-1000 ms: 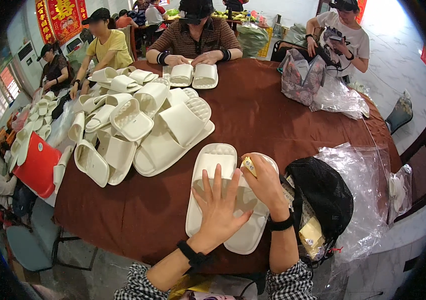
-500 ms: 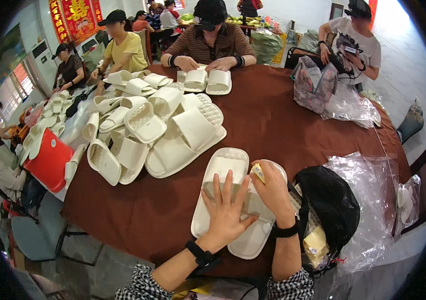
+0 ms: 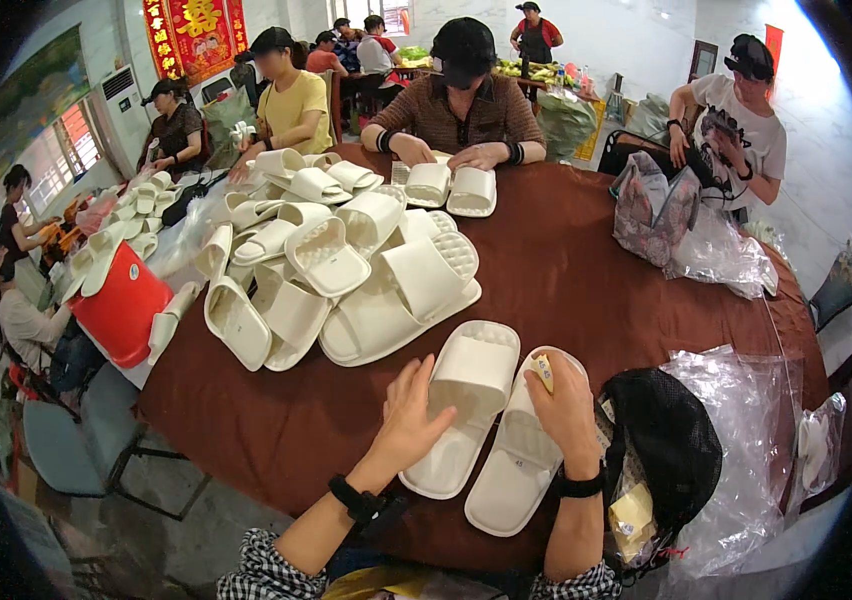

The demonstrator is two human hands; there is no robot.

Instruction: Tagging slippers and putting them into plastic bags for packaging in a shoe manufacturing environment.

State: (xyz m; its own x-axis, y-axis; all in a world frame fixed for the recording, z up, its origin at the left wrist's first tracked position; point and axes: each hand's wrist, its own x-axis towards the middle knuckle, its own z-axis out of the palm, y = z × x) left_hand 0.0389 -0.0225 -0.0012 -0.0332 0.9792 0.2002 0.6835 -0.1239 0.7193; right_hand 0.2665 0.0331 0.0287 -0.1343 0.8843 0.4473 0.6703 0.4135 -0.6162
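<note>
Left grip (image 3: 414, 418) beside slipper (image 3: 466, 400), touching

Checked sleeves (image 3: 264, 572) (2 black wristbands (image 3: 358, 500))

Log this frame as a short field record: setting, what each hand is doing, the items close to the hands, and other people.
setting: round table with brown cloth
left hand: fingers spread, resting on the left slipper
right hand: on the right slipper, pinching a small yellowish piece
slipper pair: white slides, side by side, soles down
right of hands: black mesh bag, clear plastic bags
beyond hands: pile of white slippers
far left: red bin
others: several people seated around the table; the one opposite handles another pair
</note>
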